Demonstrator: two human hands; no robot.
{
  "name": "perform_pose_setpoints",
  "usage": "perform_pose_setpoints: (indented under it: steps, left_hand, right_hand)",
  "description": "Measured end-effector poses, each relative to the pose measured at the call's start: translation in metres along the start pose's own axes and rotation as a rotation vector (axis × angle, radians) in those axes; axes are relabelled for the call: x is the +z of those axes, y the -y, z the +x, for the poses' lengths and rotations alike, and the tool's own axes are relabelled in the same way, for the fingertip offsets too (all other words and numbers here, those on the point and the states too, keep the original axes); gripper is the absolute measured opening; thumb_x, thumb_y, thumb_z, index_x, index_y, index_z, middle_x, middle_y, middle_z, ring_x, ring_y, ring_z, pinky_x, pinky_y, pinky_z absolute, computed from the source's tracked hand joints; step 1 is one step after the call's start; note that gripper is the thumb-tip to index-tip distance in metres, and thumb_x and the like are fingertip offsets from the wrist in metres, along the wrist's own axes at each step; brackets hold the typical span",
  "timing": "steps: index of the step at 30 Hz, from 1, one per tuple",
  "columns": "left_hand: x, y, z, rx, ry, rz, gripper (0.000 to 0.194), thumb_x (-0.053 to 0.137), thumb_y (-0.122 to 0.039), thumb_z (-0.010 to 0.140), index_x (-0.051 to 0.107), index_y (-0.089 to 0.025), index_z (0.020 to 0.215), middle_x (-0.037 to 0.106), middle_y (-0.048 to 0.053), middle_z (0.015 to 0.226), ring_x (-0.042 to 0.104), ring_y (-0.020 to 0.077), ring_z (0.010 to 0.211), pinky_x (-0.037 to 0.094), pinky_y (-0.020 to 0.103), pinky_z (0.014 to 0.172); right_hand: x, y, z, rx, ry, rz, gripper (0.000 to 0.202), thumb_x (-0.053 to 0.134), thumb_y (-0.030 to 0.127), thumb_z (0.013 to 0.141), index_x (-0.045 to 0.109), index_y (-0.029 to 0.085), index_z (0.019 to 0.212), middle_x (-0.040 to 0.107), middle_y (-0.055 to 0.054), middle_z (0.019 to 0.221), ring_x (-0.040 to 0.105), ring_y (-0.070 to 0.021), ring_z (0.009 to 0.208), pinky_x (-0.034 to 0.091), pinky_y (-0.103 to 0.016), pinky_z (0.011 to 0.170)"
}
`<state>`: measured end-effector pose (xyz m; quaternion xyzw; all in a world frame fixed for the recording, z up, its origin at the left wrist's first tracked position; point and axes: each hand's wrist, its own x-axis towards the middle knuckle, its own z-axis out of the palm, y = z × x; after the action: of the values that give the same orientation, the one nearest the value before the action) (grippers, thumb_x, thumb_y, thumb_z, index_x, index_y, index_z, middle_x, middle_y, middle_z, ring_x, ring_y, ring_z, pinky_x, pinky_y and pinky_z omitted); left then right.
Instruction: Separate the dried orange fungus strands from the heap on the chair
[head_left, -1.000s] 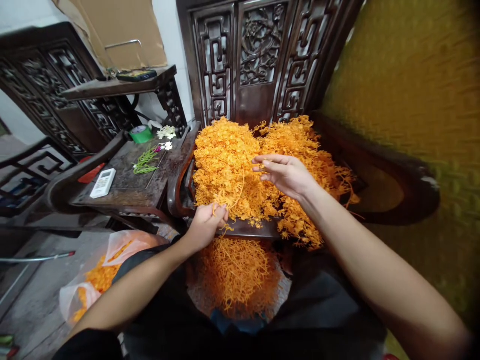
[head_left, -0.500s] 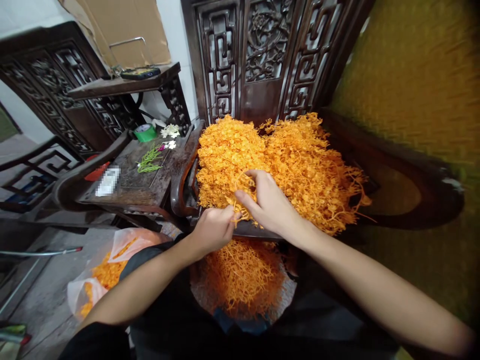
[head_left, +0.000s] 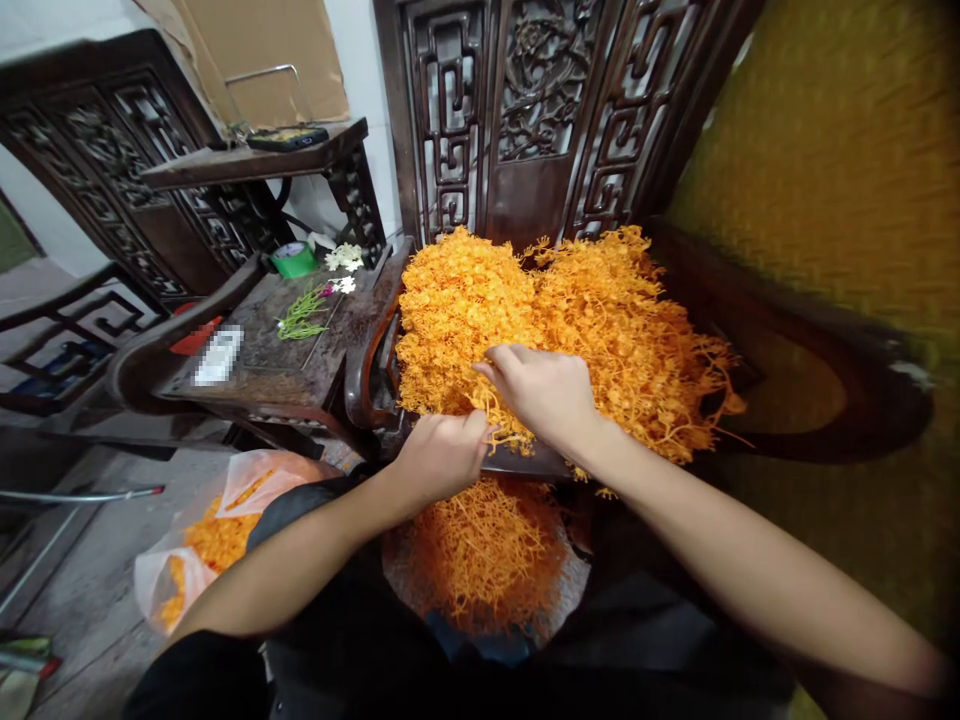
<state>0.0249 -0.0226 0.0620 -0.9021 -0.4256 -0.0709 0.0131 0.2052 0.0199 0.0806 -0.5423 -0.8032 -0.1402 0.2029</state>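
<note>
My left hand is closed in a pinch on an orange plastic flower sprig at the chair seat's front edge. Just above and to the right, my right hand is curled over with thumb and fingertips together. What sits in its fingers is hidden by the hand; small orange tips show below its wrist. Behind both hands, a big pile of orange plastic sprigs covers the seat, with looser stems on its right side. Below, between my legs, a round container holds more thin orange stems.
A carved dark wooden chair back rises behind the pile. On the left, a wooden seat carries green tape, green stems and white flowers. A plastic bag with orange pieces rests on the floor.
My right hand has turned over and its fingers have closed, now hiding the space between them. My left hand has shifted slightly right, still pinching the sprig.
</note>
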Motion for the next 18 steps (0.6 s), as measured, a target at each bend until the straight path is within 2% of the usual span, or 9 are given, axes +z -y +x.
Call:
perform_pose_setpoints:
  steps: [3,6,12,15,18]
  left_hand:
    - [-0.002,0.002,-0.001,-0.008,0.019,-0.006,0.039,0.03,-0.029,0.106,0.064,-0.014,0.094,0.069,0.01,0.068,0.068,0.0233,0.062,0.048,0.032,0.058]
    - [-0.004,0.007,0.003,-0.054,0.014,-0.06,0.038,0.033,-0.027,0.104,0.065,-0.014,0.09,0.066,0.009,0.066,0.062,0.0199,0.057,0.041,0.03,0.057]
    - [-0.008,0.015,0.021,-0.175,-0.005,-0.318,0.027,0.04,-0.021,0.097,0.06,-0.017,0.079,0.051,0.001,0.06,0.046,0.0147,0.054,0.029,0.031,0.058]
    - [-0.007,0.014,0.02,-0.144,-0.005,-0.402,0.029,0.041,-0.025,0.099,0.054,-0.019,0.073,0.043,-0.002,0.057,0.04,0.0137,0.053,0.027,0.031,0.059]
    - [-0.004,0.018,0.015,-0.105,-0.018,-0.446,0.031,0.041,-0.028,0.101,0.049,-0.02,0.071,0.041,-0.003,0.058,0.041,0.0133,0.054,0.028,0.031,0.06]
  right_hand:
    - [0.002,-0.02,0.009,0.025,0.013,-0.032,0.044,0.041,0.043,0.108,0.071,0.017,0.089,0.071,-0.009,0.076,0.055,-0.0158,0.058,0.017,-0.032,0.056]
    - [0.012,-0.042,0.019,0.088,-0.007,0.033,0.046,0.042,0.04,0.106,0.069,0.015,0.08,0.066,-0.008,0.068,0.048,-0.0145,0.054,0.02,-0.032,0.057]
    - [0.048,-0.059,0.04,0.203,-0.121,0.252,0.039,0.044,0.038,0.104,0.069,0.016,0.083,0.062,-0.007,0.068,0.048,-0.0164,0.06,0.034,-0.031,0.064]
    - [0.06,-0.079,0.051,0.413,-0.156,0.457,0.03,0.055,0.036,0.099,0.066,0.016,0.081,0.059,-0.006,0.068,0.051,-0.0173,0.066,0.04,-0.032,0.07]
    - [0.067,-0.11,0.052,0.63,-0.202,0.764,0.033,0.059,0.038,0.098,0.06,0.016,0.074,0.055,-0.005,0.064,0.051,-0.0163,0.066,0.043,-0.031,0.069]
